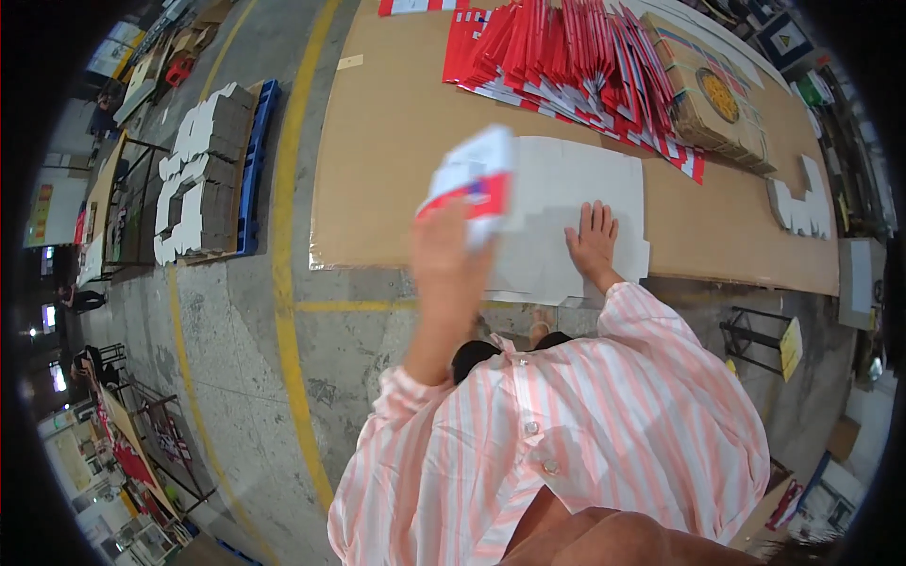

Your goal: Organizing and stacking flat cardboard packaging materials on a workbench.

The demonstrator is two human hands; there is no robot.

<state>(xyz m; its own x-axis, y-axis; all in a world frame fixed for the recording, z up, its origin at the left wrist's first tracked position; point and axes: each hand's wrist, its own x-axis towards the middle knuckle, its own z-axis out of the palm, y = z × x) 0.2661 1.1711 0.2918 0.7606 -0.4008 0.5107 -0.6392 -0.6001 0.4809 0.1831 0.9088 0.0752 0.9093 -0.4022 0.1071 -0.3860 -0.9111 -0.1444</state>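
Observation:
My left hand (pixel 451 250), smeared by motion, is raised over the table with its fingers closed on a red-and-white piece of printed card (pixel 481 174), which has a small blue patch. My right hand (pixel 595 241) lies flat with spread fingers on a large pale grey sheet (pixel 557 179) near the table's front edge. Beyond the sheet, a fanned heap of red-and-white printed cards (pixel 566 57) covers the far side of the table. Whether the held piece is one card or several, I cannot tell.
A brown cardboard-covered table (pixel 363 179) spans the front. At its right are a strapped brown bundle (pixel 708 90) and a white cut-out card stack (pixel 802 203). Left on the floor, white stacked pieces (pixel 203 170) stand on a blue pallet (pixel 255 179). A small stool (pixel 764 340) is at right.

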